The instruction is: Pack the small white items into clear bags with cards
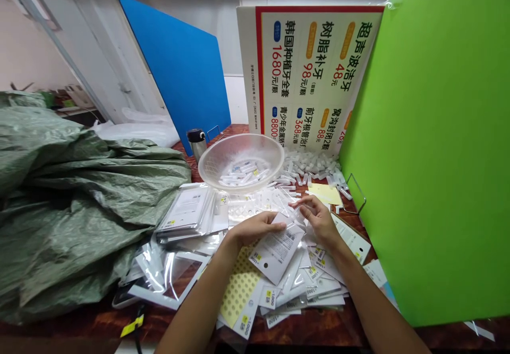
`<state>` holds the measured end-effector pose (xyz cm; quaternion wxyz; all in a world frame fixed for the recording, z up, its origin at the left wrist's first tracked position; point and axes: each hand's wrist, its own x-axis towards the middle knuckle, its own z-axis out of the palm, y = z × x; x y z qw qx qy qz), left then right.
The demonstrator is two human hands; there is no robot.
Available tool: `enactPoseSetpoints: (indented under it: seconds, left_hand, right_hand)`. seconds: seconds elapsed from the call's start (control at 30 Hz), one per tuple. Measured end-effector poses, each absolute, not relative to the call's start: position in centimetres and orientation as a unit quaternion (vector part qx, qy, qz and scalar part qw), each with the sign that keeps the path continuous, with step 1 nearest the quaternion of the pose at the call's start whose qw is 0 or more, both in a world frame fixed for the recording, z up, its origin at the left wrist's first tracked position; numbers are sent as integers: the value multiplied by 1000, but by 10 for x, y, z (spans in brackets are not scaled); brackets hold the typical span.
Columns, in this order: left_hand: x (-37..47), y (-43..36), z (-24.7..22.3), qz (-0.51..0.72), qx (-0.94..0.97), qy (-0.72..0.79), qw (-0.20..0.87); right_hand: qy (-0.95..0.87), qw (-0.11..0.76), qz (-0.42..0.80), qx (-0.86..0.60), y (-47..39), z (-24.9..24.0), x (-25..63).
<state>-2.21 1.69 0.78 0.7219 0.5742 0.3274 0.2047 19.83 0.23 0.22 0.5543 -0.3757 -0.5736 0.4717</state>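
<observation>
My left hand (257, 227) grips a white printed card (277, 253) with a round hole and a yellow "1000" label, thumb on top. At the card's upper edge, my right hand (319, 220) is closed in a pinch on a small clear plastic piece (298, 214), partly hidden by the fingers. Whether that piece touches the card I cannot tell. Below the hands lie overlapping white cards (322, 285) in clear plastic and a yellow dotted sheet (241, 285). Just beyond them stands a translucent plastic basket (211, 176) with small clear pieces inside.
Small translucent tubes (314, 162) are heaped behind, near a yellow paper (324, 193). Card packs (187, 210) are stacked at left. A steel flask (196, 144) stands by the blue panel (179, 72). A green panel (430, 157) bounds the right; green tarpaulin (79, 200) covers the left.
</observation>
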Motion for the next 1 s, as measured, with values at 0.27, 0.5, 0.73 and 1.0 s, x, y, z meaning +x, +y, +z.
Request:
enactPoseSetpoints:
  seconds: [0.27,0.5,0.73,1.0]
  left_hand:
    - [-8,12,6,191,573,356,713]
    - [-1,11,7,214,579,402,677]
    - [-4,15,0,215,590,378,681]
    - [-1,16,-6,255,575,339,700]
  right_hand:
    - [-498,531,528,-437,4,-3,192]
    - [-438,521,599,-422,5,-4,196]
    - [-365,554,617,-424,10,-15,190]
    - [-523,517,511,-445,6,-20,181]
